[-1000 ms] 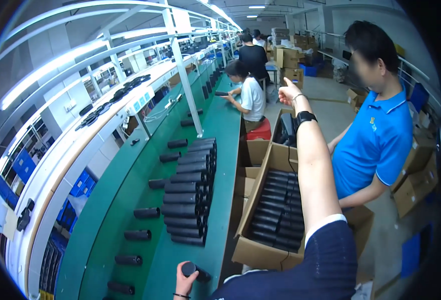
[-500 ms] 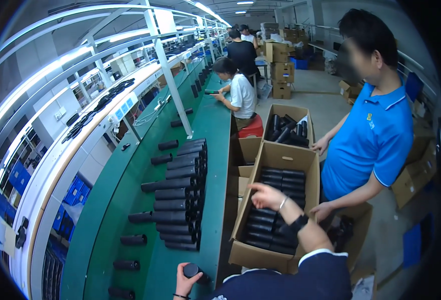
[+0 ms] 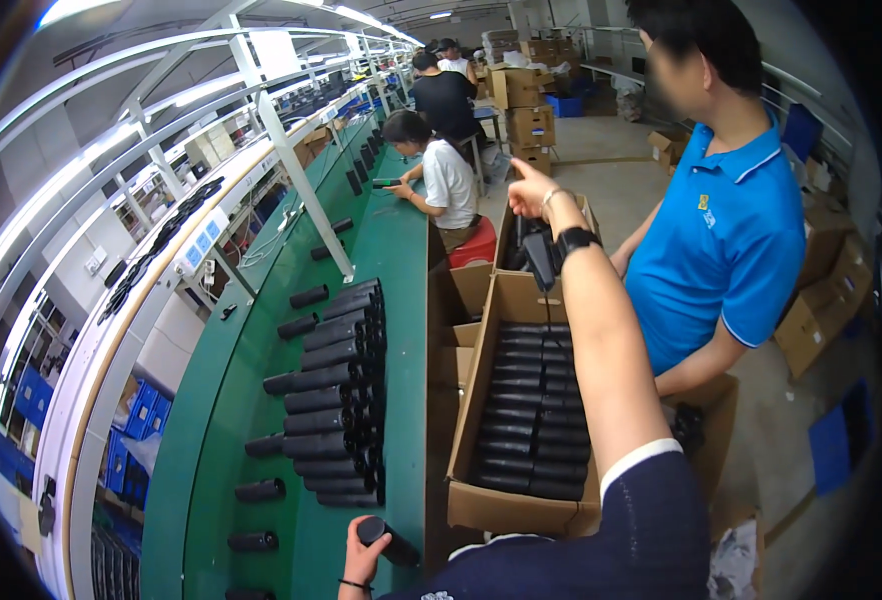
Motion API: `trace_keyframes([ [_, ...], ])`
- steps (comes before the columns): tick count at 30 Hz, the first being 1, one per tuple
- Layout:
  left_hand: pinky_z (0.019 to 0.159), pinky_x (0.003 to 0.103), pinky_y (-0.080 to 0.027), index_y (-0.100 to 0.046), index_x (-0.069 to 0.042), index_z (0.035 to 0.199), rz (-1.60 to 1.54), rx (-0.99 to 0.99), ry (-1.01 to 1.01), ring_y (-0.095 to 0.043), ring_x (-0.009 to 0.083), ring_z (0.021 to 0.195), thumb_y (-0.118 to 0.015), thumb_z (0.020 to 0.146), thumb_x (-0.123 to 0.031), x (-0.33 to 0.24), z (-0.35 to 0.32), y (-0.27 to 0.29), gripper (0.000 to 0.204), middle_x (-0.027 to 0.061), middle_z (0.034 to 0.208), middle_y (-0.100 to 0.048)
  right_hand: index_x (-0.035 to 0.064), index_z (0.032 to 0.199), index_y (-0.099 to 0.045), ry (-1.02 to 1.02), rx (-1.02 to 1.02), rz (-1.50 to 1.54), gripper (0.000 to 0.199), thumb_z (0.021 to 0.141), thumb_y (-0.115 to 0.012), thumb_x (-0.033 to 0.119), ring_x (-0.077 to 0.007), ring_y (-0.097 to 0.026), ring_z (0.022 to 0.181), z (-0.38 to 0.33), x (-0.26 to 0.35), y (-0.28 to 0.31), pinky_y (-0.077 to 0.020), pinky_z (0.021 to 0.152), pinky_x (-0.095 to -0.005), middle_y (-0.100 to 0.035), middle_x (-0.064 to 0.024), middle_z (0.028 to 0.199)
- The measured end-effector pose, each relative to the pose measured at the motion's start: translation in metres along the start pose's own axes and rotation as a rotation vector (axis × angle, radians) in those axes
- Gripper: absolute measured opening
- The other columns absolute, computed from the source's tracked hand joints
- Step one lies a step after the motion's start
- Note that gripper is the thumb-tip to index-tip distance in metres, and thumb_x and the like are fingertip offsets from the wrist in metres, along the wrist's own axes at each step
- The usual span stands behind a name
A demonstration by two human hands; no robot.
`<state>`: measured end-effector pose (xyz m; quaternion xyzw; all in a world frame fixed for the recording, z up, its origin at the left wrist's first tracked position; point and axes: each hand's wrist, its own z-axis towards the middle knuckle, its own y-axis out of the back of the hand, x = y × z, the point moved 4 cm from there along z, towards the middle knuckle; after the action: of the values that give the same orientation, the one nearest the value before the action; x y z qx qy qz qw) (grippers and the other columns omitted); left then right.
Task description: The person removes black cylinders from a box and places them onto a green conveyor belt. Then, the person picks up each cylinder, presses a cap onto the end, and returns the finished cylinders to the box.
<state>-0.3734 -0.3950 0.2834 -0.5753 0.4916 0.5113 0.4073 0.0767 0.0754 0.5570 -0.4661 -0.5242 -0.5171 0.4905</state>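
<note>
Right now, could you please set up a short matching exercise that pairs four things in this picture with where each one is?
Things:
1. left hand
2. right hand
3. cardboard box
4. black cylinders

Places:
A. stacked in rows on the green bench
B. raised high above the box, black watch on its wrist
C. beside the bench, filled with dark tubes
D. at the lower edge, closed around one black cylinder

Pairs: 1-D, 2-B, 3-C, 4-A
</note>
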Motion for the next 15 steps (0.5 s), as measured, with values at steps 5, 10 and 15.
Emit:
trace_keyframes([
  [5,0.085,0.027,-0.044,-0.048,-0.005,0.112,-0.065,-0.033,0.006,-0.055,0.0124,0.092,-0.074,0.072,-0.001,0.001,0.001,-0.007,0.048,0.0035,0.098,-0.057,0.0216,0.148,-0.012,-0.060,-0.069,-0.153,0.086,0.075,-0.051,0.000,-0.0120,-0.054,0.046,0.016,0.027,0.001,-0.0444,0.041,-0.0253,-0.057,-0.0059,0.063],
  [10,0.085,0.027,-0.045,-0.047,-0.005,0.113,-0.098,-0.066,0.027,-0.054,0.0120,0.092,-0.074,0.071,-0.001,0.007,-0.002,-0.006,0.050,0.0030,0.098,-0.056,0.0232,0.148,-0.010,-0.078,-0.077,-0.141,0.087,0.074,-0.051,0.000,-0.0125,-0.055,0.046,0.030,0.014,0.012,-0.0451,0.040,-0.0253,-0.058,-0.0063,0.062],
  [15,0.084,0.027,-0.045,-0.046,-0.006,0.113,-0.098,-0.049,0.026,-0.053,0.0121,0.093,-0.076,0.069,-0.002,0.007,0.002,-0.007,0.053,0.0031,0.099,-0.055,0.0206,0.147,-0.014,-0.032,-0.098,-0.071,0.085,0.074,-0.052,0.001,-0.0126,-0.055,0.046,0.023,0.008,0.019,-0.0444,0.040,-0.0246,-0.059,-0.0067,0.063],
])
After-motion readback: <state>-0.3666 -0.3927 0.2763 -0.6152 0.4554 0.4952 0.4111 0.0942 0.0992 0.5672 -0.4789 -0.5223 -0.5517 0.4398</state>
